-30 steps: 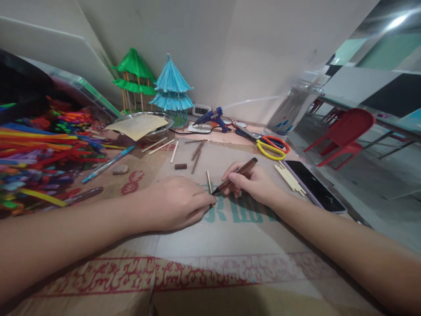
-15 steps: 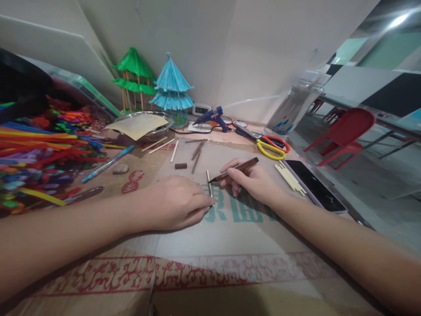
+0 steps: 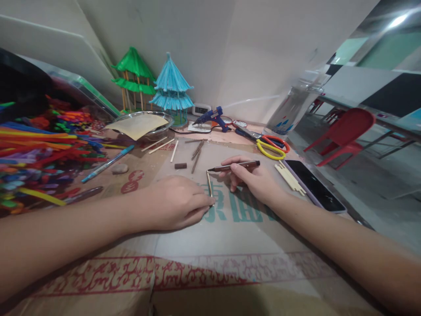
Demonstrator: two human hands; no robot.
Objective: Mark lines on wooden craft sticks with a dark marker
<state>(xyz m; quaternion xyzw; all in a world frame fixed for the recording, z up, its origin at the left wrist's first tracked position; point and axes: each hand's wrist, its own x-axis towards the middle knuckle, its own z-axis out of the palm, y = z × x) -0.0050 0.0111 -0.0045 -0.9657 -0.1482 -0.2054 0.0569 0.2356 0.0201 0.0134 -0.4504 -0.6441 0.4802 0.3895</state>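
My left hand (image 3: 179,202) lies on the cardboard, its fingertips pressed on the near end of a thin wooden stick (image 3: 209,183). Part of that stick is coloured brown. A brown marker (image 3: 241,166) is pinched in my right hand (image 3: 250,177), and its tip touches or nearly touches the stick's far end. The marker's brown cap (image 3: 180,166) lies beyond my left hand. Farther back rest several brown-coloured sticks (image 3: 196,154), with pale sticks (image 3: 161,145) to their left. Another bundle of pale sticks (image 3: 290,177) lies right of my right hand.
Colourful pipe cleaners (image 3: 42,153) pile up at left, near a blue pen (image 3: 108,163). At the back stand a green pavilion model (image 3: 133,81), a blue one (image 3: 171,87), and a glue gun (image 3: 212,117). Scissors (image 3: 271,145), a phone (image 3: 314,184) and a bottle (image 3: 289,107) are at right.
The marker has tilted flatter, and its tip has moved up the stick to the far end. My left hand has stayed in place on the stick.
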